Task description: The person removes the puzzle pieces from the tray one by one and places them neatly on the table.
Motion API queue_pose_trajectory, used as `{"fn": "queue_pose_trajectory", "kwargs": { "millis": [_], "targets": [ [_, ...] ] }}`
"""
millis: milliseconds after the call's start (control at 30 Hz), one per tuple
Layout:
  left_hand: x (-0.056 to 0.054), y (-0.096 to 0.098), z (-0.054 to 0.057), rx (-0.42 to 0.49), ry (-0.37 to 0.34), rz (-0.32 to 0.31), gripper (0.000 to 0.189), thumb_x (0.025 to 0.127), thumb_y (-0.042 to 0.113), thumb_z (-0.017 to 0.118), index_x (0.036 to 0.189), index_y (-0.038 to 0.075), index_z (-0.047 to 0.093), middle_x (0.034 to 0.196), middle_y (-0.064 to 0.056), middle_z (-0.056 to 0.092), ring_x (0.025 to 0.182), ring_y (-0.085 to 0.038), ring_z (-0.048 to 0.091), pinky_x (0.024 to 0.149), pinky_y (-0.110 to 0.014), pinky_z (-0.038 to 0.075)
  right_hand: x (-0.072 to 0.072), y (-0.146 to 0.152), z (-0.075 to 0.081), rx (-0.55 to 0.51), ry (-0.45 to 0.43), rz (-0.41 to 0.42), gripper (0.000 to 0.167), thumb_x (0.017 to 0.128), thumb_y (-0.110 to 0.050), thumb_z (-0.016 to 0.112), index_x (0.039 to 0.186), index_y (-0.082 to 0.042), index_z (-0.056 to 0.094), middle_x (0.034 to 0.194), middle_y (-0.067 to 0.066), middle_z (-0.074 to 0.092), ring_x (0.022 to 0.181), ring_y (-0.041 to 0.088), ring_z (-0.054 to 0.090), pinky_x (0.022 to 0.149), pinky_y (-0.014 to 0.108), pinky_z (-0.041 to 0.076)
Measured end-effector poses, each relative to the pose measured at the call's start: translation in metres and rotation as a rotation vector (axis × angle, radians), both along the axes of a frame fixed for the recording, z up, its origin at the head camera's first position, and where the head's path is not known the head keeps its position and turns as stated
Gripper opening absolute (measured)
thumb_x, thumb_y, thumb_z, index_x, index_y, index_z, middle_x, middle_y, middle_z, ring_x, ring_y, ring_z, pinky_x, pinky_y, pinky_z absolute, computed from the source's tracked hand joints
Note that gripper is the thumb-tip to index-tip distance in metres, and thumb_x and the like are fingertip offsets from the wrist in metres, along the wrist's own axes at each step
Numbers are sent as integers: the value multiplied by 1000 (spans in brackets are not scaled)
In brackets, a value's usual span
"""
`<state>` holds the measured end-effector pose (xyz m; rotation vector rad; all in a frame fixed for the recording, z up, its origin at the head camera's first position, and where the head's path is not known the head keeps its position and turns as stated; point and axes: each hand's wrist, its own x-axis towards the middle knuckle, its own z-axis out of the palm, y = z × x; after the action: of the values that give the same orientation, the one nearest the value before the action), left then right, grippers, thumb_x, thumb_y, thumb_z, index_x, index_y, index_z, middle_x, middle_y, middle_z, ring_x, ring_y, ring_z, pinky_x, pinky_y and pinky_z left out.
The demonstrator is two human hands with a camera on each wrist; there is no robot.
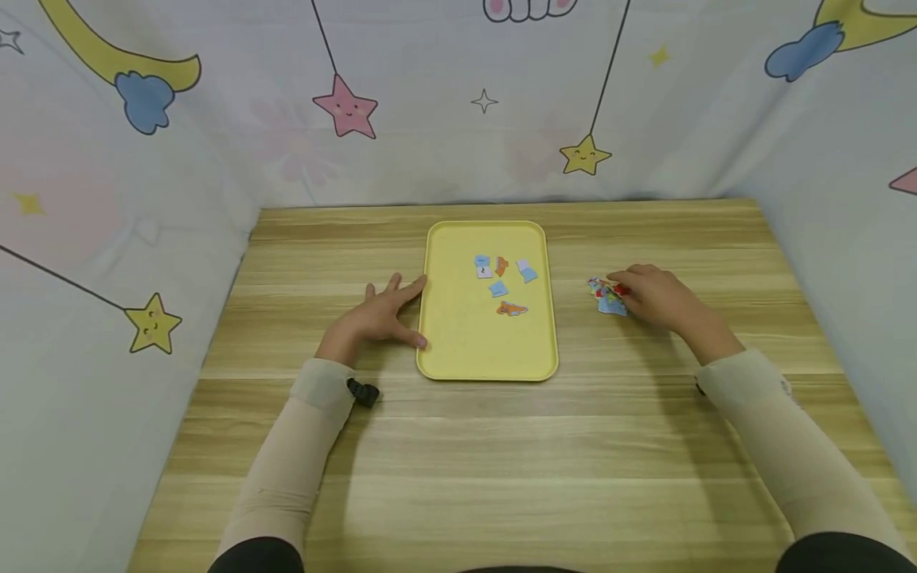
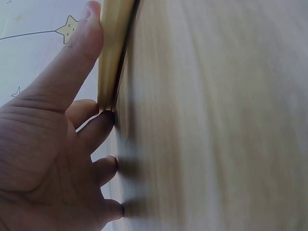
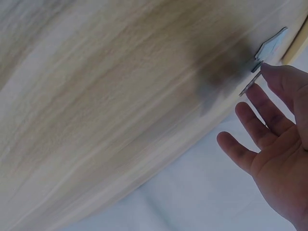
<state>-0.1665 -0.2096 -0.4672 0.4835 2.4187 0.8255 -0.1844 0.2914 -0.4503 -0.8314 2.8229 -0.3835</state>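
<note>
A yellow tray (image 1: 458,350) lies on the table with several small puzzle pieces on it, among them an orange one (image 1: 512,309) and a blue one (image 1: 498,289). My left hand (image 1: 376,314) has its fingers spread. Its thumb and forefinger touch the tray's left edge, while other fingertips rest on the table, as the left wrist view shows. To the right of the tray is a small heap of colourful puzzle pieces (image 1: 610,304). Over that heap, my right hand (image 1: 652,296) pinches a thin puzzle piece (image 3: 250,84) between thumb and finger; its picture is mostly hidden.
The wooden table (image 1: 487,469) extends around the tray. A white cloth (image 1: 444,151) printed with stars and moons hangs behind the table's far edge and along both sides. A small black device (image 1: 363,392) sits at the left cuff.
</note>
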Motion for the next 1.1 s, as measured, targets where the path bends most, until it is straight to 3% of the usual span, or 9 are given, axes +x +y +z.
{"fn": "queue_pose_trajectory", "kwargs": {
  "millis": [1100],
  "targets": [
    [-1, 0, 1, 13, -4, -3, 127, 78, 43, 94, 171, 18, 11, 176, -9, 12, 161, -33, -16, 120, -63, -24, 1, 0, -2, 1, -54, -1, 45, 99, 3, 65, 143, 10, 57, 131, 34, 62, 123, 52, 58, 102, 66, 48]
  ]
}}
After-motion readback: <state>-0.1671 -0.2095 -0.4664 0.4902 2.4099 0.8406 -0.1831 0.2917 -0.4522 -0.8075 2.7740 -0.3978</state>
